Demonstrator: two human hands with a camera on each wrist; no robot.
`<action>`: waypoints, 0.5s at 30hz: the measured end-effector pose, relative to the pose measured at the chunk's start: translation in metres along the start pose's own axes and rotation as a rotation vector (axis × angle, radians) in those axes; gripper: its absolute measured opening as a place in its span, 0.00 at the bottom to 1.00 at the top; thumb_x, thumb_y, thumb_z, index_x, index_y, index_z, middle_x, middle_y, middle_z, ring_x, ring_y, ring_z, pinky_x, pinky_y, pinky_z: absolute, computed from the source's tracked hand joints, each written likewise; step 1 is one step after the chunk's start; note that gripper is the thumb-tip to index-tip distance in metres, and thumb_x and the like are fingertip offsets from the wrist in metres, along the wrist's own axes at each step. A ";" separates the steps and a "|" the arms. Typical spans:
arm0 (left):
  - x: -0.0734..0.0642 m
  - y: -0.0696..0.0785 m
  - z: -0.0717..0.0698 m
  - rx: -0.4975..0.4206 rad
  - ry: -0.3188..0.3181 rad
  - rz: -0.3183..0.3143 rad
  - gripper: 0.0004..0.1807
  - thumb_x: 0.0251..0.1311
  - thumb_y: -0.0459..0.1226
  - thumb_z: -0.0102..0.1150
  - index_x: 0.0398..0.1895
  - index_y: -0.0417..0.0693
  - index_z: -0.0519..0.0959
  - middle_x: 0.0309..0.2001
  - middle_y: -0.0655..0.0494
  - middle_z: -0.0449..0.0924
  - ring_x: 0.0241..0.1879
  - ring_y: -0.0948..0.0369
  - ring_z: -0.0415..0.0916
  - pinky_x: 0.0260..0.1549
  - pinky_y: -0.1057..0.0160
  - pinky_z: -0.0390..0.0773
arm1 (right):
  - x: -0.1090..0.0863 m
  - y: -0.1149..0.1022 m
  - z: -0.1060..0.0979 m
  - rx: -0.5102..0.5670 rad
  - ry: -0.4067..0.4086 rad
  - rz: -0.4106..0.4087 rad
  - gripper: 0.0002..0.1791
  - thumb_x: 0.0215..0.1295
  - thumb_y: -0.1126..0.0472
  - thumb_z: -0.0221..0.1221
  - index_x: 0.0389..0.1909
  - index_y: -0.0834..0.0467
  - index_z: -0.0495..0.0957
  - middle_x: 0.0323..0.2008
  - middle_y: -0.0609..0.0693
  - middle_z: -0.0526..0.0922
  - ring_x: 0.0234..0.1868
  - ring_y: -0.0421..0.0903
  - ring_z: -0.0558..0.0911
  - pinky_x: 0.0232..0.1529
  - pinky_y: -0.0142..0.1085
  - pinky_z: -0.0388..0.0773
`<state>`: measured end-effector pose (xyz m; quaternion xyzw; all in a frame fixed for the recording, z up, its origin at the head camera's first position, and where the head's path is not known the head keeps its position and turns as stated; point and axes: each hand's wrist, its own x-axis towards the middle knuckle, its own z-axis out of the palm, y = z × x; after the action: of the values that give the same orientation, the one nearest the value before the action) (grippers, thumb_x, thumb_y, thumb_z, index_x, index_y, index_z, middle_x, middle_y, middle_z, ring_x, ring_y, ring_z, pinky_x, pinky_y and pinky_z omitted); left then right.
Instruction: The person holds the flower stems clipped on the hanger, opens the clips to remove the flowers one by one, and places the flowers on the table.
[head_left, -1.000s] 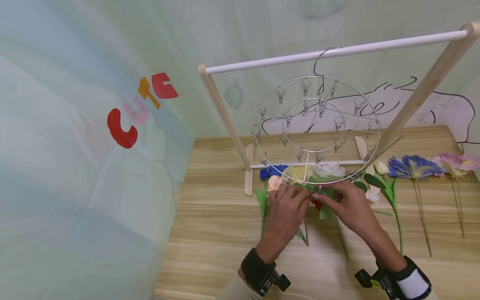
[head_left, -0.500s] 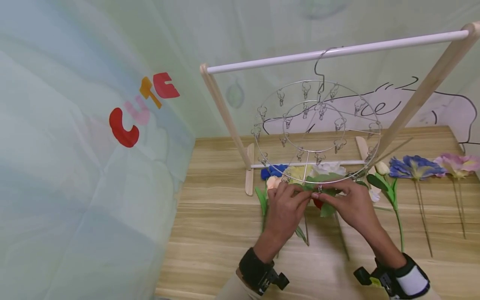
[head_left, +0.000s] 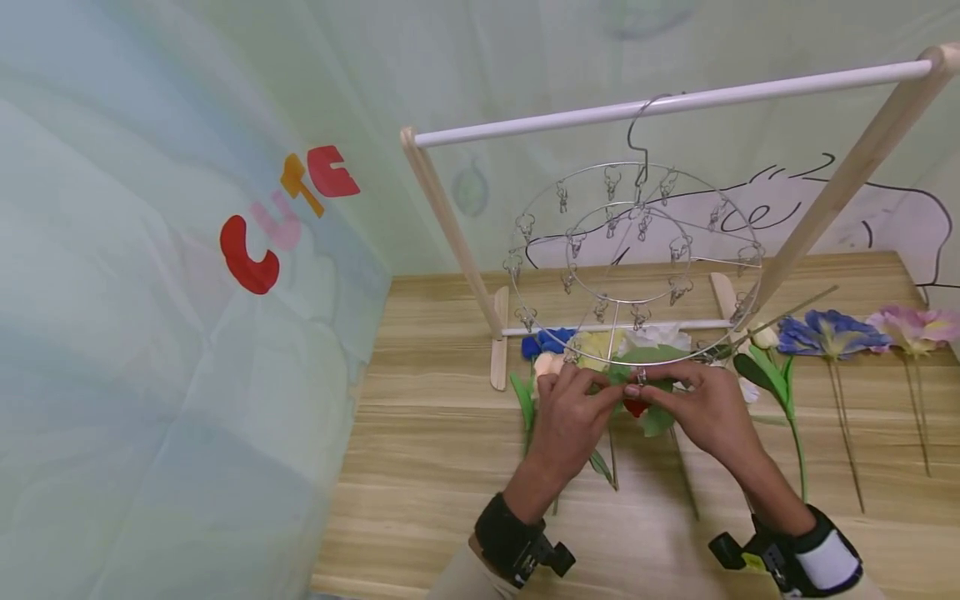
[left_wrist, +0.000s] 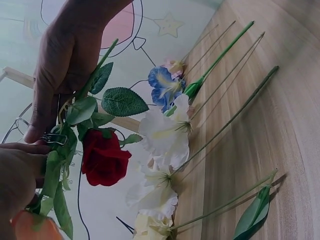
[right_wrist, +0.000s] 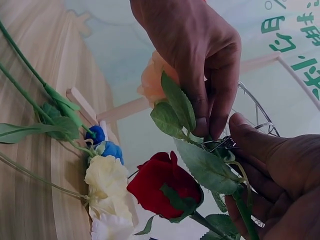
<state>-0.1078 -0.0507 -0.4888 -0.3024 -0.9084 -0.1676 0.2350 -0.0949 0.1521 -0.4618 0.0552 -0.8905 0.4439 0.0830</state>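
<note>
An artificial peach rose on a leafy green stem lies across both hands under the round wire hanger. My left hand pinches the leafy stem with thumb and finger beside a small metal clip. The right hand pinches that clip at the hanger's front rim, its other fingers curled round the green stem. A red artificial rose hangs just below the hands. Leaves partly cover the clip, so whether its jaws grip the stem cannot be told.
The hanger's hook hangs from a white rod between wooden posts. Several other clips dangle from its rings. On the wooden table lie blue, yellow and white flowers; a white tulip, a blue flower and a pink flower lie at right.
The stem's far end has shifted a little right and down. The hanger's back rim has dipped slightly. Both hands stay nearly in place at the clip.
</note>
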 end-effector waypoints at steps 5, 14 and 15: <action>0.000 -0.001 -0.002 0.015 -0.019 0.025 0.10 0.64 0.45 0.75 0.48 0.67 0.92 0.44 0.68 0.86 0.44 0.65 0.72 0.44 0.60 0.62 | 0.000 0.000 0.000 0.012 0.000 0.009 0.07 0.62 0.61 0.76 0.40 0.54 0.93 0.40 0.51 0.94 0.45 0.55 0.91 0.43 0.40 0.83; -0.001 -0.002 -0.004 0.094 -0.061 0.086 0.15 0.63 0.43 0.76 0.52 0.70 0.91 0.46 0.69 0.85 0.46 0.65 0.73 0.44 0.61 0.63 | -0.002 -0.001 -0.002 0.042 0.008 0.034 0.05 0.65 0.58 0.75 0.39 0.54 0.93 0.42 0.52 0.93 0.45 0.49 0.90 0.44 0.31 0.80; -0.001 -0.002 -0.004 0.099 -0.065 0.090 0.15 0.63 0.43 0.76 0.53 0.71 0.91 0.46 0.69 0.85 0.46 0.65 0.73 0.44 0.61 0.63 | -0.002 0.000 -0.002 0.044 0.011 0.032 0.05 0.65 0.58 0.75 0.39 0.53 0.93 0.42 0.52 0.93 0.45 0.47 0.90 0.44 0.30 0.80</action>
<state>-0.1071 -0.0540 -0.4862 -0.3362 -0.9082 -0.1021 0.2275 -0.0931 0.1536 -0.4605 0.0404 -0.8810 0.4648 0.0793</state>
